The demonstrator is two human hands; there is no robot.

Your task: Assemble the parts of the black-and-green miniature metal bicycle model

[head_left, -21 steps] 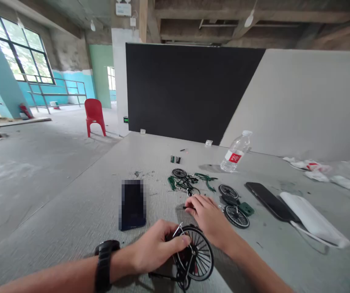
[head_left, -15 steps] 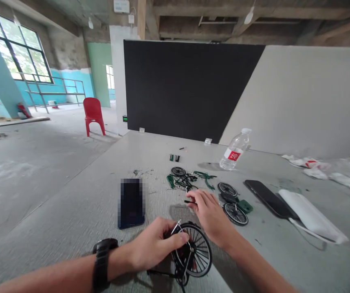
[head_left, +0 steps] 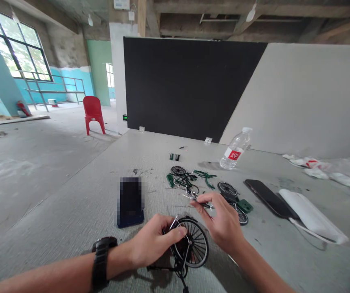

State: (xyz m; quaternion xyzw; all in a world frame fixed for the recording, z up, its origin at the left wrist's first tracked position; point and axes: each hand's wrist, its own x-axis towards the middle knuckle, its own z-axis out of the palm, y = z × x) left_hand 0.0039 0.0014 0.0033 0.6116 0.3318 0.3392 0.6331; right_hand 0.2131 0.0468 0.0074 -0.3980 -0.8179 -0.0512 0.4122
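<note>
My left hand [head_left: 158,240] is closed around a black miniature bicycle [head_left: 166,268], its thumb against the spoked wheel [head_left: 197,244]. The frame hangs below the fingers, partly hidden by them. To the right, my right hand [head_left: 223,224] pinches a thin dark rod [head_left: 203,203] with a silvery end; its exact kind is unclear. Just beyond that hand lie a dark green bicycle frame [head_left: 190,178], small silvery parts, a loose wheel [head_left: 178,170] and a green frame piece [head_left: 205,175]. Another wheel [head_left: 227,188] and a green plate [head_left: 245,205] lie to its right.
A tablet-like dark device [head_left: 130,201], blurred over, stands left of my hands. On the right are a black phone [head_left: 268,197], a white cabled block [head_left: 311,217] and a water bottle [head_left: 236,150]. Two small dark pieces [head_left: 175,156] lie farther back, before a black panel [head_left: 187,89].
My right hand has shifted slightly right and turned, bringing the thin rod into clearer view away from the parts. My left hand still holds the miniature bicycle, moved slightly.
</note>
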